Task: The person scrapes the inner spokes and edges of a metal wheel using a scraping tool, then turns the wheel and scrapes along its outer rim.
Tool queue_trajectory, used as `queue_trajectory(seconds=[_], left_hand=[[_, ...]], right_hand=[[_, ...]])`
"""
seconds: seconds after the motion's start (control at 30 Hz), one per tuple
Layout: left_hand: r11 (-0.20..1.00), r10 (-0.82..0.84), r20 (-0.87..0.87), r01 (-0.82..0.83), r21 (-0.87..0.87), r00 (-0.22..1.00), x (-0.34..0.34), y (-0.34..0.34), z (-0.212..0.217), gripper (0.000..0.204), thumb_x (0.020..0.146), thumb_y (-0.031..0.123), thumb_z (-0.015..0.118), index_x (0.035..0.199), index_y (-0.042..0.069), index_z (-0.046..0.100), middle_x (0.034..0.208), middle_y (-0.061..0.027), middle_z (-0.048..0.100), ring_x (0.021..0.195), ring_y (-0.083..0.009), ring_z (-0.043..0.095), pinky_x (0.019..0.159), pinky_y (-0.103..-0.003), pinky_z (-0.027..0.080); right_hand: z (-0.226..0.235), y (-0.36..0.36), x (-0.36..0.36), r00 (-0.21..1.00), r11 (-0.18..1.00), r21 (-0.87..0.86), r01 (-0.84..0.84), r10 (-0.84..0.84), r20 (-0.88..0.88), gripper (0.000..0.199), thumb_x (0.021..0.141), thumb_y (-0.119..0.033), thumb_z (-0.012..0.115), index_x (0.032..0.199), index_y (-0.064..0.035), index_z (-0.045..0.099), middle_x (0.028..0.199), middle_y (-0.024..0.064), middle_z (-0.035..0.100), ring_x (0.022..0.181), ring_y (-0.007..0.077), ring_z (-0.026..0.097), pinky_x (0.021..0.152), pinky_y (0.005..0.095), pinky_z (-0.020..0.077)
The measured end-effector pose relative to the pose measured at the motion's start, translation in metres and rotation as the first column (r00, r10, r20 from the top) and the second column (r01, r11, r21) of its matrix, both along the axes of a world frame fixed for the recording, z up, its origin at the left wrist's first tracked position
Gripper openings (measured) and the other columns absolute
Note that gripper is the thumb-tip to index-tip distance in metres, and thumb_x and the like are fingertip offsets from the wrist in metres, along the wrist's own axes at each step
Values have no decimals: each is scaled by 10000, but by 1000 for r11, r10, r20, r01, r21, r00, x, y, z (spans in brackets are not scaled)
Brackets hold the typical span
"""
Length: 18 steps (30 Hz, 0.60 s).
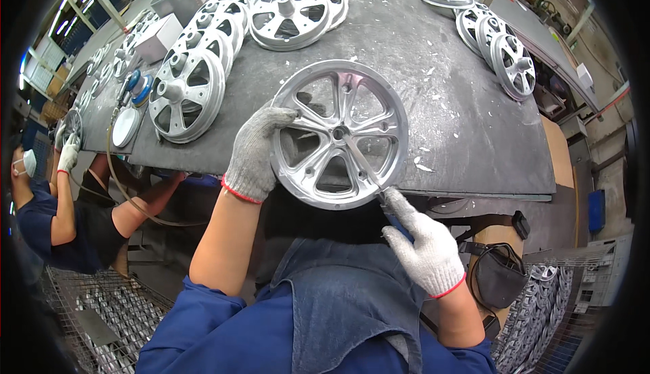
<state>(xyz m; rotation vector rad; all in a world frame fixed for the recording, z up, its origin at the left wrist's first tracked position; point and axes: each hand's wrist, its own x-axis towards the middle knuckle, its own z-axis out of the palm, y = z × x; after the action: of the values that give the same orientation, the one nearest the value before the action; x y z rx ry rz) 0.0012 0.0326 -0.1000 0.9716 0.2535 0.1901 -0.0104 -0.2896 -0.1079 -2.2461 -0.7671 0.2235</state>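
Note:
A silver spoked metal wheel (396, 134) is tilted up at the table's near edge, its hub and spokes facing me. My left hand (254, 150), in a grey knit glove with a red cuff, is closed round the wheel's left rim. In a paler glove, my right hand (426, 245) grips the dark blue handle of a hand file (363, 161) at the lower right of the rim. The file's long flat blade lies across the wheel's face, its tip close to the central hub. My right fingers partly cover the handle.
Wheels (186, 96) stand in leaning rows at the left, with others (512, 66) at the right. A blue sander (140, 88) lies on the dark table (467, 161), near pale flakes. At the far left a masked person (40, 218) works. Wire crates of metal parts flank me.

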Motion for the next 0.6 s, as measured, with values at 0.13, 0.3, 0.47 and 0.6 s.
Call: queue_trajectory(seconds=[0.13, 0.3, 0.47, 0.6], left_hand=[[980, -17, 123, 41, -193, 992, -3, -5, -14, 467, 980, 58, 565, 1415, -106, 602, 1246, -251, 733, 1136, -356, 761, 1054, -501, 632], [962, 218, 177, -181, -204, 960, -28, -50, -34, 569, 967, -3, 560, 1528, -63, 485, 1308, -229, 699, 1174, -345, 753, 1043, -479, 640], [945, 323, 182, -307, -111, 929, -39, -58, -23, 609, 1053, 146, 614, 1606, -48, 447, 1409, -183, 674, 1315, -296, 686, 1154, -450, 560], [995, 48, 83, -55, 82, 995, -1, 8, 6, 558, 1060, 292, 676, 1504, -35, 592, 1363, -167, 715, 1222, -244, 705, 1054, -419, 595]], right_hand=[[-4, 7, -13, 999, 996, -89, 14, -11, 40, 659, 1017, -248, 781, 1643, -251, 573, 990, 156, 769, 815, 369, 763, 740, 468, 627], [-19, 10, -11, 991, 952, 305, -38, 74, -108, 740, 1013, -206, 792, 1695, -169, 508, 1143, 171, 823, 741, 272, 774, 676, 412, 609], [10, -11, 0, 718, 944, 268, 194, 49, -694, 910, 921, -190, 903, 1711, -66, 468, 1552, 202, 685, 1266, 267, 750, 1085, 380, 573], [7, -10, 4, 959, 980, 187, 65, -10, -282, 767, 965, -141, 849, 1656, -35, 531, 1532, 205, 703, 1342, 239, 731, 1131, 351, 555]])
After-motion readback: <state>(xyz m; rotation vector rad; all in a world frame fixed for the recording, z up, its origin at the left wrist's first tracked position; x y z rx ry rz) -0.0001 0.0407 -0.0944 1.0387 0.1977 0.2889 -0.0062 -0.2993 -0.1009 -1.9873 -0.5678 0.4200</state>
